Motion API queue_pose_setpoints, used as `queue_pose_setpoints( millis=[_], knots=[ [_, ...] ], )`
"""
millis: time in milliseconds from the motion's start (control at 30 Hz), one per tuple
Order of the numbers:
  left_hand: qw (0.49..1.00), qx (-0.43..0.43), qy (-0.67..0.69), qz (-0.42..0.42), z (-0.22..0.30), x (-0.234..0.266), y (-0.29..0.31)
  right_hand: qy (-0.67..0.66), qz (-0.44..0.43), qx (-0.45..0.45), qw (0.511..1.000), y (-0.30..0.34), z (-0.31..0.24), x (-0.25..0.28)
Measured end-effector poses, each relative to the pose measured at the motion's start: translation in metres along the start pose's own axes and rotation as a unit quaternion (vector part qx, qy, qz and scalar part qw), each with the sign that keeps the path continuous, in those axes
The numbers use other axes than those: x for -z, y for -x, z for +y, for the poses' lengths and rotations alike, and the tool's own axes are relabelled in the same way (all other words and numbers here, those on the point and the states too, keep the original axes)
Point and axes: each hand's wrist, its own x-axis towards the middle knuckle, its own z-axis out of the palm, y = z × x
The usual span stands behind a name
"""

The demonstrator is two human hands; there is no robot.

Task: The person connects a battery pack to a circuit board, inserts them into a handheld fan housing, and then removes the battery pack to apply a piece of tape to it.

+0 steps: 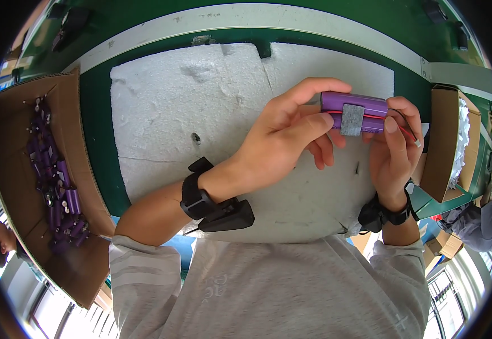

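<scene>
A purple battery pack (354,105) of cylindrical cells side by side is held between both hands above the right part of a white foam sheet (172,113). A grey patch (352,120) sits across its middle, and a red wire runs along it. My left hand (282,127) grips the pack's left end, thumb on the near side and index finger along the top. My right hand (395,147) pinches the right end, where red and black wires lead to a small white connector (417,143) beside the fingers. Black straps are on both wrists.
At the left stands an open cardboard box (8,169) holding several purple battery packs (59,186). Another cardboard box (442,141) with white pieces (462,141) inside is at the right. A white rail (229,17) crosses the green table's far side. People appear at both edges.
</scene>
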Motion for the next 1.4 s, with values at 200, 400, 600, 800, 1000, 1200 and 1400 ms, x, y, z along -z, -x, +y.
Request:
queue_pose_setpoints(
  millis=[200,400,600,800,1000,1200,1400],
  knots=[
    [1.0,-0.003,-0.002,0.008,0.001,-0.0005,0.0004,0.0,0.005,0.003,1.0,-0.002,0.0003,-0.002],
    [1.0,-0.009,-0.011,0.01,0.0007,-0.0002,0.0006,-0.004,0.002,0.006,1.0,-0.0019,0.0025,0.0007],
    [1.0,-0.007,0.004,0.012,0.0001,0.0009,0.0004,-0.004,-0.004,0.005,1.0,-0.0031,0.0035,0.0021],
    [1.0,-0.007,0.014,0.012,-0.0004,0.0019,-0.0005,-0.007,0.02,-0.004,1.0,-0.0012,0.004,0.0009],
    [1.0,-0.008,0.014,0.015,-0.0004,0.0027,-0.0011,0.045,-0.011,-0.014,0.999,0.0002,0.0014,0.0019],
    [1.0,-0.007,0.026,0.012,-0.0006,0.0029,-0.0009,0.019,-0.008,-0.007,1.0,-0.0003,0.0018,0.0019],
    [1.0,-0.011,0.025,0.008,-0.0018,0.0039,-0.0012,0.022,-0.005,0.0,1.0,0.0002,0.001,0.0001]
  ],
)
